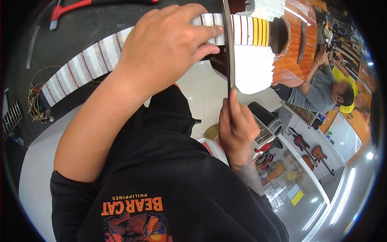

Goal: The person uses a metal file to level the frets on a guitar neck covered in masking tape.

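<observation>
An acoustic guitar with a glossy orange-brown body (302, 70) lies across the bench, its neck running left. White tape strips cover the fretboard (94, 60) between the frets, with yellow strips (261, 32) near the soundhole. My left hand (169, 42) lies over the fretboard, thumb and fingers apart and resting on the tape. My right hand (238, 127) is closed around the near end of a long, narrow metal file (231, 60), which crosses the neck just right of my left fingertips. White paper (254, 70) covers part of the body beside the neck.
A red-and-black hammer (64, 13) lies on the dark bench at the upper left. Loose strings (35, 105) coil around the headstock end. A black bin (264, 113) stands beyond my right hand. Two people work at the right; electric guitars (299, 141) hang on a wall.
</observation>
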### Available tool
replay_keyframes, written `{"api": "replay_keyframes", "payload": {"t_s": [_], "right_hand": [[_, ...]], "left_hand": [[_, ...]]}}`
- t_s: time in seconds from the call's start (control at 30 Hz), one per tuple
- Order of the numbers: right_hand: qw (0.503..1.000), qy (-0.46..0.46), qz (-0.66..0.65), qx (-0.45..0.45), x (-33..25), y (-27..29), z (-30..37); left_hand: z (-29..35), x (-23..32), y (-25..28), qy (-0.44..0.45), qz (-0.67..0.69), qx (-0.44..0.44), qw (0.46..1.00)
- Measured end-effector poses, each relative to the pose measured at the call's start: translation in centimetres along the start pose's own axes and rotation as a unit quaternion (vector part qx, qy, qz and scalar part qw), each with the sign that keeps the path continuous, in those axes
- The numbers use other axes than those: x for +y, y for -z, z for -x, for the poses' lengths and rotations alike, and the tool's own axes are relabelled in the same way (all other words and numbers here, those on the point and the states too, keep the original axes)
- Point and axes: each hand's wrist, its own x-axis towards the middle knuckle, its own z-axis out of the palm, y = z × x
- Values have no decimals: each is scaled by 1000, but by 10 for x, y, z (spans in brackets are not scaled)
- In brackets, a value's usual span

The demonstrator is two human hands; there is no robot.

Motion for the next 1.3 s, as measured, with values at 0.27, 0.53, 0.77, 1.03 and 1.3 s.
{"api": "replay_keyframes", "payload": {"t_s": [0.27,0.53,0.77,1.03,1.3], "right_hand": [[1000,-9,15,16,11,5,81],[994,21,-84,66,8,-8,-30],[985,-31,-137,97,23,5,26],[968,-94,-210,100,36,6,69],[974,-91,-203,52,44,21,85]], "left_hand": [[-3,4,-1,3,13,-1,1000],[-3,1,-2,10,20,-10,1000],[-7,5,-1,13,-6,-2,1000],[-11,11,-1,57,-23,-39,997],[-20,17,3,79,-38,-87,992]]}}
